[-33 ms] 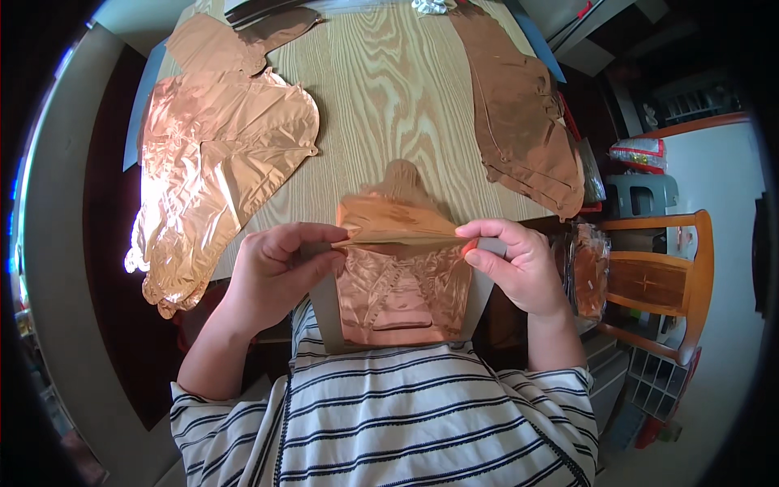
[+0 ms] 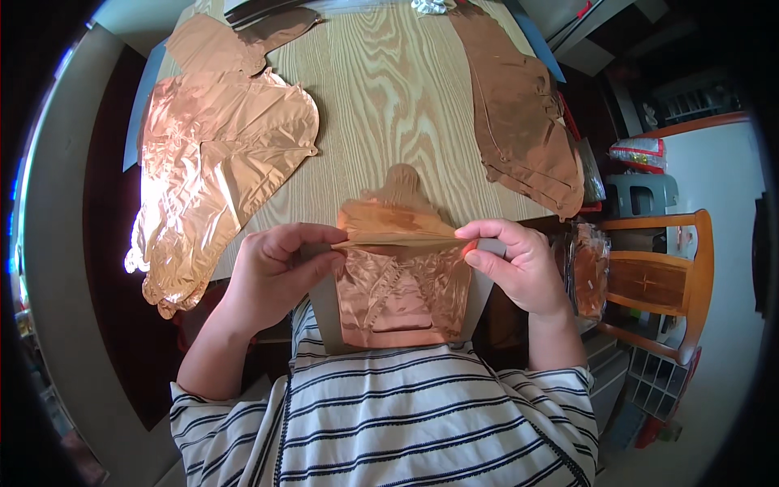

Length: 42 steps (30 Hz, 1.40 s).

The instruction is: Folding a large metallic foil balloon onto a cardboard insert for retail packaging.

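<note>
My left hand [image 2: 280, 264] pinches the left end of a fold in a flat, rose-gold foil balloon [image 2: 406, 304]. The right end of that same fold is pinched between thumb and fingertips of my right hand [image 2: 515, 264]. Both hands stand level in front of my body, with the fold stretched between them. The near part of the balloon hangs toward my lap, wrinkled, with a short slit-like line low in it. Beyond the fold, its narrow far end [image 2: 402, 180] lies on the table. A grey flat piece [image 2: 327, 316] shows behind the hanging part.
On the wood-grain table [image 2: 389, 89], a large shiny foil balloon [image 2: 219, 154] lies at left, overhanging the near edge. Another foil balloon [image 2: 519, 105] lies at right. A crumpled white thing [image 2: 430, 6] sits at the far edge. A wooden chair [image 2: 657, 280] stands to the right.
The far end of the foil balloon has slid slightly nearer to me, and the hanging part has shifted a little. Both hands keep their pinch, almost in place.
</note>
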Motion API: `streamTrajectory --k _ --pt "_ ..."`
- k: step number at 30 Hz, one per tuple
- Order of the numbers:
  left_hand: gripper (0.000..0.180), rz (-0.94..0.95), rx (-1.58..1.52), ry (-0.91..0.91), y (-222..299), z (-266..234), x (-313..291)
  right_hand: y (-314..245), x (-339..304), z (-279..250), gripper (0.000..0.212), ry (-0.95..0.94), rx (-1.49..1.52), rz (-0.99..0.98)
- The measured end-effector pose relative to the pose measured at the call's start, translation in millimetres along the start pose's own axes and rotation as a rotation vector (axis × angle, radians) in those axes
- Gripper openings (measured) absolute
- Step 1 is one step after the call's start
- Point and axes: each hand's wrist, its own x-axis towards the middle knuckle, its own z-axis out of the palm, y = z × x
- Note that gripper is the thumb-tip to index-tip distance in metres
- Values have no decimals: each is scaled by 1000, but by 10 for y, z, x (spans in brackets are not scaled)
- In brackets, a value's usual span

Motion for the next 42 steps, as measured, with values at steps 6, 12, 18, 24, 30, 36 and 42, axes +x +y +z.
streamTrajectory --k 6,12,18,24,30,36,42 --pt "18 -100 17 -34 72 -22 -17 -10 -3 -55 17 -74 28 100" --pt "15 -122 39 -85 175 -103 -57 -127 -4 -104 14 -131 -33 76" --pt "16 14 86 -96 272 -110 -146 -202 5 -146 12 -177 -157 -114" --pt "23 -159 30 -209 220 -232 176 -29 239 -137 15 -194 -64 39" --pt "35 358 718 20 350 -63 438 299 539 -90 15 -231 26 106" --pt "23 500 687 -232 330 222 550 159 521 -88 15 -248 -9 119" --pt "19 395 589 -296 407 220 615 160 402 -74 14 -177 -64 104"
